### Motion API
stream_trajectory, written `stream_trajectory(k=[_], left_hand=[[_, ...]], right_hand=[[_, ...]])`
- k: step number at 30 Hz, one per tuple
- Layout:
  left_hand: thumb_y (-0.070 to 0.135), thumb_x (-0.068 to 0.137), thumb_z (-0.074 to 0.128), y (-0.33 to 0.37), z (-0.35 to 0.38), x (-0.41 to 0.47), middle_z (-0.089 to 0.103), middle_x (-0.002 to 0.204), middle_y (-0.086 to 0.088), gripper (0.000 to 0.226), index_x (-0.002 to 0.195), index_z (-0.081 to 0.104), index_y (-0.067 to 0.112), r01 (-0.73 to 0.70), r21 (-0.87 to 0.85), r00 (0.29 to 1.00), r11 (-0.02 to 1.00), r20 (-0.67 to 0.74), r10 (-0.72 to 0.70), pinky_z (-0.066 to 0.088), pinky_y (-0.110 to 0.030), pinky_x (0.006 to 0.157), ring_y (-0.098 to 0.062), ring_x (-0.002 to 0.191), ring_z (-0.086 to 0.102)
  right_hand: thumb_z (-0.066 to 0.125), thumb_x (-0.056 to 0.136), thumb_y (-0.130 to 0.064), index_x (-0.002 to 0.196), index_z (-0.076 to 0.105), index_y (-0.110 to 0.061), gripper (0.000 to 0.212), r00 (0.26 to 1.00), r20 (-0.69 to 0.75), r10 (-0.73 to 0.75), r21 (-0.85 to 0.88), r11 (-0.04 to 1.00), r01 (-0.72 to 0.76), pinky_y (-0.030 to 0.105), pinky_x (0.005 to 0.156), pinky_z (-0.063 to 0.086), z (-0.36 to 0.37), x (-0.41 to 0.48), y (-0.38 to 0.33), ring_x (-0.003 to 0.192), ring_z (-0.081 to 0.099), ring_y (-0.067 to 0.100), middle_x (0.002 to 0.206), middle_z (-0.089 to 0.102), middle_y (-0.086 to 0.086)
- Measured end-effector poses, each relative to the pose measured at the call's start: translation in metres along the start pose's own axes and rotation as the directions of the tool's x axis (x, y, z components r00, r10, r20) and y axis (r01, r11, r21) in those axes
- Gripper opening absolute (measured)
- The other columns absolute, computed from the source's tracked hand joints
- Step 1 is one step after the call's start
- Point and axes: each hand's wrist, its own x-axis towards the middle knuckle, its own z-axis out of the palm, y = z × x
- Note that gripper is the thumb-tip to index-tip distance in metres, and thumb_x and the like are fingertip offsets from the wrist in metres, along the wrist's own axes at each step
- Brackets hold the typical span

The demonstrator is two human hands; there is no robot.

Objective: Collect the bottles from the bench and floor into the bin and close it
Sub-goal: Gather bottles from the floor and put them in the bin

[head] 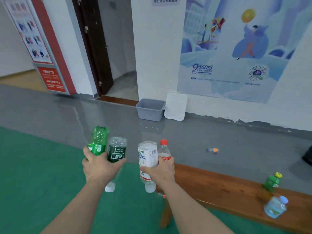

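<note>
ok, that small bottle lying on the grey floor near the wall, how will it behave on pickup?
The small bottle lies on its side on glossy floor, so a nudge would probably roll or skid it. It looks like clear, thin plastic, likely light and squashy. Contents can't be judged; it's too small and blurred.

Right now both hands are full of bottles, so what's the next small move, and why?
Probably walk forward to the open grey bin by the wall and drop them in. The left hand grips two green bottles, the right hand a white-labelled bottle and a red-capped one, so neither can take more; the lid leans aside.
</note>
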Motion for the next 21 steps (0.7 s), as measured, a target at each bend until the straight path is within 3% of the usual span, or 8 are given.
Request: stream_trajectory(k=[10,15,21], left_hand=[[0.067,0.063,0.069,0.035,-0.022,0.237,0.001,0.154,-0.015,0.056,0.096,0.069,0.022,-0.101,0.050,0.994,0.994,-0.033,0.103,0.032,-0.046,0.110,-0.044,0.128,0.031],[0.068,0.064,0.067,0.028,-0.006,0.363,0.001,0.153,-0.016,0.057,0.102,0.068,0.024,-0.054,0.029,0.998,0.998,0.022,0.054,0.031,-0.045,0.110,-0.042,0.128,0.031],[0.072,0.063,0.065,0.022,0.040,0.545,0.003,0.151,-0.012,0.064,0.104,0.068,0.024,-0.115,-0.018,0.988,0.993,0.102,0.116,0.031,-0.046,0.111,-0.040,0.126,0.033]], right_hand=[[0.071,0.052,-0.061,0.110,0.060,-0.035,0.065,0.999,-0.002,-0.046,0.078,0.996,0.046,0.037,0.102,0.040,0.035,0.203,-0.144,0.112,0.045,0.025,0.116,0.033,0.001],[0.070,0.051,-0.062,0.111,0.060,-0.035,0.067,0.999,-0.033,-0.038,0.075,0.996,0.041,0.041,0.107,0.038,0.076,0.309,-0.205,0.116,0.045,0.027,0.121,0.032,0.003],[0.073,0.052,-0.059,0.113,0.061,-0.034,0.067,0.992,-0.124,0.019,0.119,0.993,-0.004,0.039,0.108,0.037,0.141,0.442,-0.271,0.122,0.042,0.026,0.127,0.031,0.003]])
